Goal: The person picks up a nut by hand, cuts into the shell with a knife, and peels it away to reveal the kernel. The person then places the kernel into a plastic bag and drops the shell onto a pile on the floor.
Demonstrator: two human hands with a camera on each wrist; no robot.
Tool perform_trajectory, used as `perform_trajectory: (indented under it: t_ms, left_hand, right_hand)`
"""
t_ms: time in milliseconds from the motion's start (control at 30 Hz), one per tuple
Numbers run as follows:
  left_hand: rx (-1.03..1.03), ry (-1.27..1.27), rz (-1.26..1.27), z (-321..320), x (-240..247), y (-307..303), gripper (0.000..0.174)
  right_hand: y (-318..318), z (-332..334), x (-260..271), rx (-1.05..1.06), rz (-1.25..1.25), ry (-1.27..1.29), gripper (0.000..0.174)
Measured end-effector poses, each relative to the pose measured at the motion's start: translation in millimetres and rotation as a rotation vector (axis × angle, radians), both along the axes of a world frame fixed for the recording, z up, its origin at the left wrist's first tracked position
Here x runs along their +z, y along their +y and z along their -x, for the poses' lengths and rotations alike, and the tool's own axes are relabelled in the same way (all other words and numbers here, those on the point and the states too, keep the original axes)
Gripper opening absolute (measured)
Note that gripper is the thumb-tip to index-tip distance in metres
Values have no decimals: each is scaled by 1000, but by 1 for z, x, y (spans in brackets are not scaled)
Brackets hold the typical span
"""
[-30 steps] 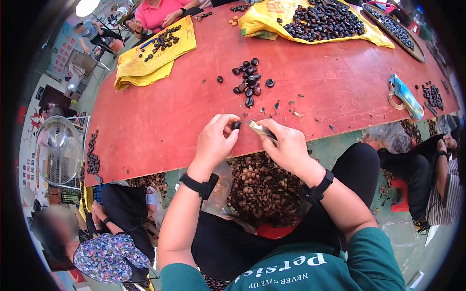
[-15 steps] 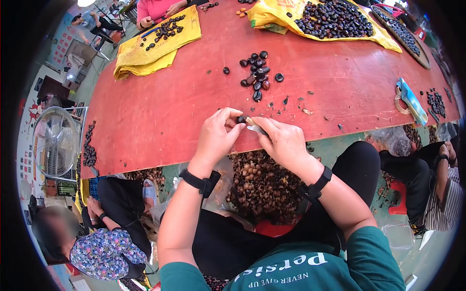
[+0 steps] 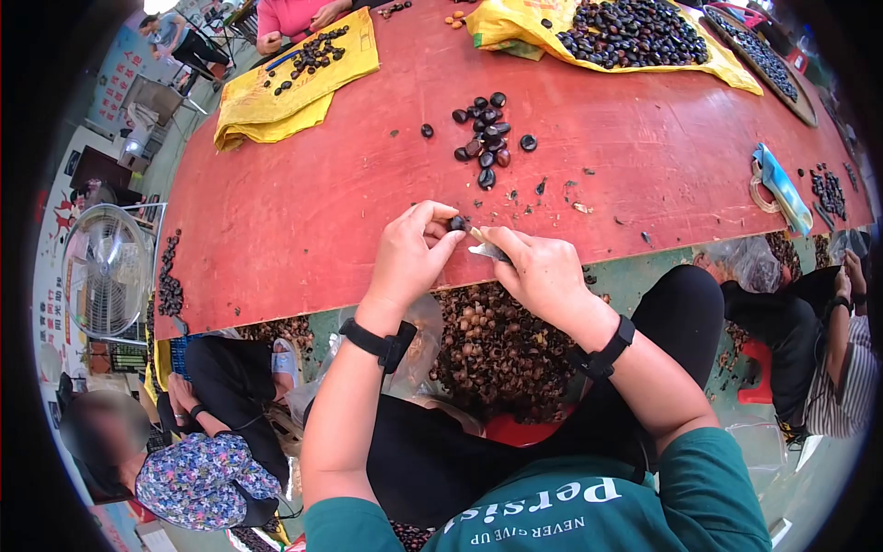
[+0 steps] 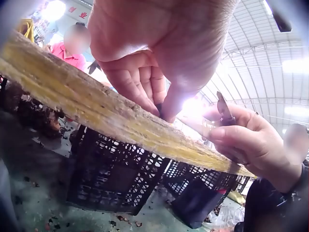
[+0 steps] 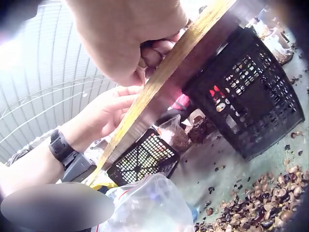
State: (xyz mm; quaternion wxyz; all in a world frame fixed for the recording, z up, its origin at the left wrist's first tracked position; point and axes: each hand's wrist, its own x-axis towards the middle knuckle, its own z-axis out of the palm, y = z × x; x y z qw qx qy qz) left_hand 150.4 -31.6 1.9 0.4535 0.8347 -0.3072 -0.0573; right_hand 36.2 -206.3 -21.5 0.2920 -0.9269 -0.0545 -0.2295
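At the near edge of the red table (image 3: 349, 184), the left hand (image 3: 411, 256) pinches a dark, shiny nut (image 3: 457, 224) between thumb and fingertips. Just right of it, the right hand (image 3: 549, 281) grips a small knife (image 3: 487, 248), its fingers curled round the handle, with a pale sliver by the blade. In the left wrist view the knife blade (image 4: 223, 105) points up from the right hand (image 4: 256, 140); the nut is mostly hidden by the left fingers (image 4: 140, 79). A small pile of dark nuts (image 3: 487, 138) lies beyond the hands.
Yellow sacks (image 3: 276, 106) with dark nuts lie at the far side, near a round tray (image 3: 798, 99). A blue packet (image 3: 782, 189) and tape are on the right. Shells (image 3: 501, 350) are heaped below the table edge. Black crates (image 4: 111, 169) stand underneath. Other people sit around.
Over the last second the hands came together, bringing the knife beside the pinched nut. The head view shifted slightly. Since half a second ago, the hands have barely moved.
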Motion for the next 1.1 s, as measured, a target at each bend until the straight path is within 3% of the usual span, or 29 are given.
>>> perform_trajectory:
  t_ms: [267,467,567,600,700,767,1100]
  left_hand:
    - [19,52,22,0,-4,2,25]
    - [28,207,256,31,26,8,33]
    - [14,381,352,58,41,18,36]
    - [31,423,393,69,49,18,36]
    - [91,388,493,94,53,16,35]
    - [90,376,524,104,51,16,37]
    - [43,265,438,115,38,22,33]
  right_hand:
    - [-3,3,6,-5,116,120,27]
    - [-13,10,25,-209,104,67,32]
    - [-8,21,40,-198,-83,102,36]
    - [-7,28,48,-128,-154,126,39]
    - [1,39,38,228,-686,64,41]
    - [5,57,59,375,-946,336,44]
    - [11,69,62,416,-1057,414,47]
